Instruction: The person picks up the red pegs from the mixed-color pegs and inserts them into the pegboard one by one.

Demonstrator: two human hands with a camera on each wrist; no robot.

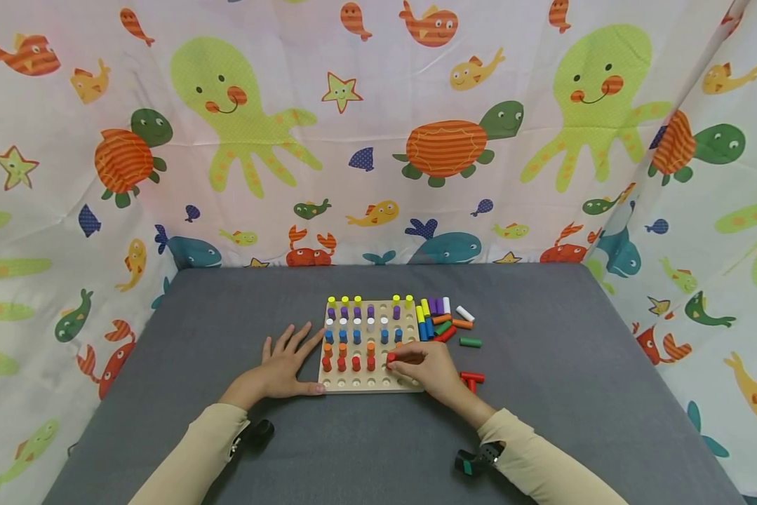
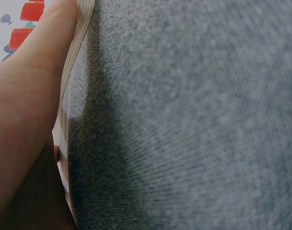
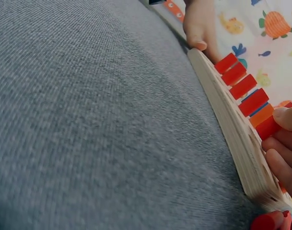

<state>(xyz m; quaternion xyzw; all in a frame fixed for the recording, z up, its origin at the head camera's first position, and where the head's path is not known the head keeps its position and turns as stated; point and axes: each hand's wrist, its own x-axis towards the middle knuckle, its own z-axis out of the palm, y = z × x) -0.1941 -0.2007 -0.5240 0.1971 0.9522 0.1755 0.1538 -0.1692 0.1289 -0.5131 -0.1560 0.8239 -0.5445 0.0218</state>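
Pinching a red peg (image 1: 391,358) between thumb and fingers, the right hand (image 1: 426,363) is holding it toward the pegboard's (image 1: 363,388) near edge, beside four standing red pegs (image 1: 356,364). Fingers spread apart, the left hand (image 1: 280,372) is touching the board's left edge, thumb lying at the near-left corner.

The held peg (image 1: 391,357) is red; other pegs (image 1: 370,364) are yellow, purple, white, blue, orange, red, green. Pale wood-toned board (image 1: 349,375), grey tabletop (image 1: 327,449), beige sleeves (image 1: 191,456), white sea-animal-print curtain (image 1: 365,130).
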